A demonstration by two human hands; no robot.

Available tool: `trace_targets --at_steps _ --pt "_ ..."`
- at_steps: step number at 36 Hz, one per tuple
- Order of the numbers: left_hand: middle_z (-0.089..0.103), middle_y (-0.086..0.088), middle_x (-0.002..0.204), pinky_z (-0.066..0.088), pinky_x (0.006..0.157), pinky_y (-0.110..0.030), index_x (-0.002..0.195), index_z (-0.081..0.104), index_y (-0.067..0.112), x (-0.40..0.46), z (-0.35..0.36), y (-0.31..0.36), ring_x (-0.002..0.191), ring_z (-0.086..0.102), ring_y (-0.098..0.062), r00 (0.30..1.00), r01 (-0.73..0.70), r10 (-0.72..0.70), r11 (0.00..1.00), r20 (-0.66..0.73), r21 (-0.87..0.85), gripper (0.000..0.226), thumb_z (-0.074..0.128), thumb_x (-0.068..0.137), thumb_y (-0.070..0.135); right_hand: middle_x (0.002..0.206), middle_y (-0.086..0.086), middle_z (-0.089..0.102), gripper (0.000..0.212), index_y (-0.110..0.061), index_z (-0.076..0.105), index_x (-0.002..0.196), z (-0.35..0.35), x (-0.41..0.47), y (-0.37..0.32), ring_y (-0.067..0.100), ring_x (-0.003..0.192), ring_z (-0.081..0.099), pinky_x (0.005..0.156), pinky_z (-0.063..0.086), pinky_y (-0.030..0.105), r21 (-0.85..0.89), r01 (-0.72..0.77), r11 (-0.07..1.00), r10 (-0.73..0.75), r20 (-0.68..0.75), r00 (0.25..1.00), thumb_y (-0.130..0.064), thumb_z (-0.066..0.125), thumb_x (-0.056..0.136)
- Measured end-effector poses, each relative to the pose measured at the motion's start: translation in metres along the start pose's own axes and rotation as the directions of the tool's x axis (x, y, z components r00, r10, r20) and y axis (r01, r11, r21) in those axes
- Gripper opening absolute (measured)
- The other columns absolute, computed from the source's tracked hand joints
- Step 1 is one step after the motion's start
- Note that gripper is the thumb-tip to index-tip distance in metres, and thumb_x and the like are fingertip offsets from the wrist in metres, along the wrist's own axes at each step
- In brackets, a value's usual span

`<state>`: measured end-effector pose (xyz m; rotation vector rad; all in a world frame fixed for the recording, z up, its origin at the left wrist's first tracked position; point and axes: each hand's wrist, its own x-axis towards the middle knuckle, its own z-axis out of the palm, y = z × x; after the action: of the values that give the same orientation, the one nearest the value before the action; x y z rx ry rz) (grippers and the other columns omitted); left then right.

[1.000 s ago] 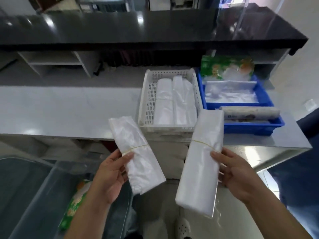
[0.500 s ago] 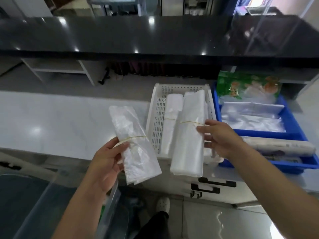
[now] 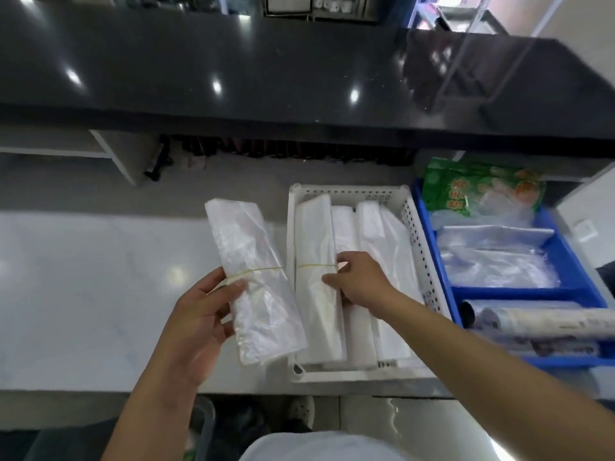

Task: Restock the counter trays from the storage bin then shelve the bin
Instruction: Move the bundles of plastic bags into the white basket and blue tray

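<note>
1. Head view, the step: the person is restocking — the right hand [image 3: 357, 282] is pinching a banded bag bundle [image 3: 317, 277] and setting it along the left side of the white tray [image 3: 421, 261] at frame centre.
2. The left hand [image 3: 203, 314] is gripping a second bundle [image 3: 253, 281], held just left of the tray over the counter [image 3: 83, 277]; it looks due to go in next, wanting a free slot.
3. Containers: the white tray is holding more folded bags; the blue tray [image 3: 595, 291], right of frame, is carrying clear bags, a green packet and rolls. The storage bin is barely showing at the bottom edge — I cannot tell its contents.
</note>
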<state>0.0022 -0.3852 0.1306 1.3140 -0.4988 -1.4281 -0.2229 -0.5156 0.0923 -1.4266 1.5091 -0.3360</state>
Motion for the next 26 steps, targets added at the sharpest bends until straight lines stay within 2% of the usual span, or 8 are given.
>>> trace_targets --at_steps 2,5,7,10,13,16,20,26 --pt "0.075 -0.007 0.11 0.058 0.065 -0.03 0.112 0.073 0.025 0.008 0.006 0.0 0.094 0.074 -0.024 0.999 0.011 -0.011 1.0 0.047 0.013 0.04 0.071 0.072 0.027 0.08 0.0 0.068 0.02 -0.022 0.065 0.094 -0.008 -0.006 0.002 0.018 0.063 0.066 0.058 0.056 0.033 0.015 -0.03 0.999 0.03 0.017 0.999 -0.023 0.075 0.077" --pt "0.074 -0.008 0.113 0.058 0.065 -0.029 0.113 0.073 0.024 0.021 0.024 0.002 0.095 0.073 -0.025 0.991 0.019 -0.025 0.999 0.134 0.047 0.039 0.071 0.074 0.024 0.095 -0.001 0.068 0.029 -0.023 0.064 0.109 -0.028 -0.019 0.001 0.02 0.078 0.07 0.069 0.061 0.039 0.035 0.01 0.999 -0.008 -0.054 0.998 -0.031 0.073 0.082" --pt "0.074 -0.009 0.113 0.057 0.064 -0.029 0.114 0.073 0.023 0.028 0.041 0.005 0.092 0.073 -0.024 0.978 0.014 -0.029 0.997 0.209 0.071 0.039 0.071 0.075 0.023 0.098 0.001 0.07 0.027 -0.022 0.068 0.108 -0.048 -0.031 0.0 0.018 0.082 0.072 0.073 0.062 0.042 0.187 0.058 0.981 -0.047 -0.063 0.997 -0.034 0.072 0.084" --pt "0.074 -0.011 0.112 0.058 0.065 -0.029 0.116 0.072 0.022 0.035 0.073 0.007 0.091 0.073 -0.022 0.941 0.014 -0.049 0.994 0.336 0.105 0.041 0.072 0.075 0.022 0.11 0.007 0.073 0.035 -0.018 0.07 0.114 -0.083 -0.055 0.001 0.024 0.098 0.072 0.079 0.06 0.043 0.539 -0.01 0.842 -0.056 0.107 0.993 -0.036 0.073 0.085" --pt "0.074 -0.013 0.111 0.057 0.067 -0.03 0.119 0.071 0.022 0.038 0.112 0.007 0.095 0.073 -0.025 0.885 0.031 -0.094 0.989 0.456 0.145 0.042 0.074 0.077 0.022 0.12 0.012 0.069 0.039 -0.016 0.067 0.122 -0.114 -0.081 0.012 0.032 0.106 0.068 0.081 0.058 0.042 0.667 -0.053 0.743 -0.11 0.2 0.974 -0.032 0.072 0.086" --pt "0.074 -0.013 0.111 0.057 0.069 -0.03 0.119 0.07 0.022 0.038 0.152 0.001 0.096 0.072 -0.026 0.829 0.048 -0.152 0.978 0.538 0.201 0.041 0.076 0.078 0.021 0.121 0.017 0.068 0.037 -0.013 0.068 0.121 -0.137 -0.099 0.031 0.034 0.103 0.068 0.08 0.057 0.044 0.733 -0.021 0.68 -0.089 0.111 0.99 -0.019 0.074 0.084" --pt "0.073 -0.013 0.112 0.058 0.074 -0.035 0.119 0.07 0.021 0.036 0.198 -0.01 0.099 0.071 -0.028 0.772 0.054 -0.199 0.967 0.603 0.25 0.039 0.073 0.081 0.017 0.114 0.013 0.072 0.038 -0.013 0.073 0.111 -0.164 -0.117 0.054 0.03 0.096 0.071 0.073 0.058 0.038 0.795 0.027 0.606 -0.058 0.01 0.998 -0.017 0.079 0.073" --pt "0.074 -0.007 0.111 0.059 0.074 -0.032 0.115 0.072 0.025 0.038 0.261 -0.03 0.1 0.072 -0.025 0.776 0.014 -0.199 0.954 0.598 0.3 0.032 0.068 0.087 0.011 0.112 0.014 0.072 0.044 -0.014 0.073 0.11 -0.205 -0.123 0.089 0.033 0.098 0.071 0.075 0.058 0.044 0.755 0.066 0.652 0.014 -0.099 0.995 -0.019 0.085 0.068"
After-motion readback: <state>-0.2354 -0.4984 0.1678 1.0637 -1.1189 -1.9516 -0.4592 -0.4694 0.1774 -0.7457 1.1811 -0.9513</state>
